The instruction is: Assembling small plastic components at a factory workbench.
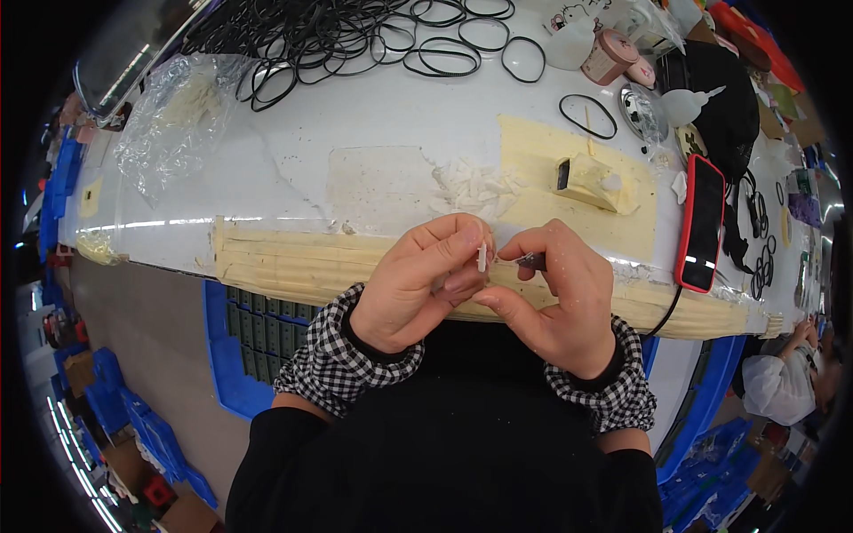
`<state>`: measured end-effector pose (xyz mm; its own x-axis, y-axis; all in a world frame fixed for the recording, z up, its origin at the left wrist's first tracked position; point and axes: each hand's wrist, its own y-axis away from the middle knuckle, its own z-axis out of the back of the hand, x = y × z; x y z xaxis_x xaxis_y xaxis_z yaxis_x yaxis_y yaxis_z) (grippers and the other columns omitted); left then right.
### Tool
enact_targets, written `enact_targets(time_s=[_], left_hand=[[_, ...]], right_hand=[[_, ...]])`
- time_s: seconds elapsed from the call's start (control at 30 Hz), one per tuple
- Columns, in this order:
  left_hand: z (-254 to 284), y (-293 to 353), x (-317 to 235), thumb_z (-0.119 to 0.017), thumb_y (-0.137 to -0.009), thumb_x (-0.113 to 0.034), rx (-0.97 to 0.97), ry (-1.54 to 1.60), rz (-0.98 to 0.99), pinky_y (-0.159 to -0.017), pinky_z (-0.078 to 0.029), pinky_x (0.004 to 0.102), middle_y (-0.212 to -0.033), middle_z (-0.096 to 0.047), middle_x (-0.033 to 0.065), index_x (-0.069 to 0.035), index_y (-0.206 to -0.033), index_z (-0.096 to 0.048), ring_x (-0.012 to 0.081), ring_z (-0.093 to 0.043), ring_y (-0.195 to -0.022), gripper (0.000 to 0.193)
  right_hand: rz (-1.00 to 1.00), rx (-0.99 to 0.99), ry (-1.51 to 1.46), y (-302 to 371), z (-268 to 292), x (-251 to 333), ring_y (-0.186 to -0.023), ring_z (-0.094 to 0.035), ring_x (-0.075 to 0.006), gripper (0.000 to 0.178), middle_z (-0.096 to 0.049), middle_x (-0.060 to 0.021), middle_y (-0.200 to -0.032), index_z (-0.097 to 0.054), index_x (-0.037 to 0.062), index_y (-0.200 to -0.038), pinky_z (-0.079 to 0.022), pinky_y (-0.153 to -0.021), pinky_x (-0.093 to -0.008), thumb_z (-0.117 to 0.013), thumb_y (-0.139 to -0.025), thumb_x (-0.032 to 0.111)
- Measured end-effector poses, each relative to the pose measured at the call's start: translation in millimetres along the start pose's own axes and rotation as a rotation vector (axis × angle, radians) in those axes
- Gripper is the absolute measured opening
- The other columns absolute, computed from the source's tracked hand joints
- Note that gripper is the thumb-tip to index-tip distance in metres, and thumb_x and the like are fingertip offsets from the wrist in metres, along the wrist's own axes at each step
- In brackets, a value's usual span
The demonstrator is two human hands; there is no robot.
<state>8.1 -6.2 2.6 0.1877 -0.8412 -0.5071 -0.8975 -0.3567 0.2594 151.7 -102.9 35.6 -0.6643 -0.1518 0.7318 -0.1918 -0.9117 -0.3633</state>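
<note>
Head view: left fingers (455, 247) partly hide white piece (482, 258).

Left forearm (329, 377): angled forward, inward | left hand (413, 284): thumb pressed over bent index finger, pinching | right forearm (609, 395): angled forward, inward | right hand (569, 298): index finger hooked, thumb stretched toward left hand | hands: close together before the torso (444, 435)

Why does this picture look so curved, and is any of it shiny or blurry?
Head view: the fisheye lens bends straight edges and leaves black corners; the clear plastic bag catches bright glints; the left hand and right hand look fairly sharp; the small white piece shows little detail; the clutter near the rim looks soft.
</note>
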Motion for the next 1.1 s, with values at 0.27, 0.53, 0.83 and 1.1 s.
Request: enact_targets(time_s=[0.27, 0.53, 0.83, 1.1], left_hand=[[-2.6, 1.9, -0.4, -0.048, -0.097, -0.030, 0.026, -0.064, 0.052, -0.055, -0.033, 0.0149, -0.078, -0.048, -0.0014, -0.005, -0.089, -0.049, 0.0007, -0.036, -0.059, 0.026], [-3.0, 4.1, 0.6, -0.046, -0.098, -0.028, -0.001, -0.081, 0.036, -0.056, -0.032, 0.0155, -0.076, -0.045, -0.0023, -0.005, -0.088, -0.048, 0.0012, -0.035, -0.059, 0.025], [-6.3, 4.9, -0.4, -0.049, -0.097, -0.021, -0.084, -0.145, -0.022, -0.057, -0.031, 0.0176, -0.072, -0.048, -0.0037, -0.005, -0.086, -0.054, 0.0027, -0.035, -0.060, 0.020], [-5.9, 5.8, -1.2, -0.050, -0.096, -0.023, -0.052, -0.181, -0.056, -0.056, -0.029, 0.0164, -0.077, -0.044, -0.0027, -0.004, -0.086, -0.051, 0.0015, -0.032, -0.061, 0.022]], right_hand=[[-0.007, 0.062, 0.246, 2.4, -4.1, -5.1, -0.054, -0.055, -0.0194, 0.036, -0.051, -0.0021, -0.063, -0.053, 0.0092, -0.077, -0.042, -0.046, -0.0301, -0.068, -0.075, 0.041], [-0.007, 0.108, 0.322, 1.7, -2.3, -1.2, -0.052, -0.054, -0.0194, 0.034, -0.050, -0.0023, -0.061, -0.053, 0.0108, -0.076, -0.041, -0.045, -0.0301, -0.065, -0.078, 0.043], [-0.003, 0.070, 0.344, 3.0, -5.0, -3.6, -0.051, -0.052, -0.0194, 0.033, -0.046, -0.0021, -0.060, -0.053, 0.0114, -0.074, -0.040, -0.045, -0.0306, -0.064, -0.078, 0.043], [0.013, 0.110, 0.387, 3.6, -3.3, -4.0, -0.050, -0.052, -0.0195, 0.034, -0.045, -0.0027, -0.059, -0.053, 0.0107, -0.075, -0.040, -0.044, -0.0309, -0.065, -0.078, 0.043]])
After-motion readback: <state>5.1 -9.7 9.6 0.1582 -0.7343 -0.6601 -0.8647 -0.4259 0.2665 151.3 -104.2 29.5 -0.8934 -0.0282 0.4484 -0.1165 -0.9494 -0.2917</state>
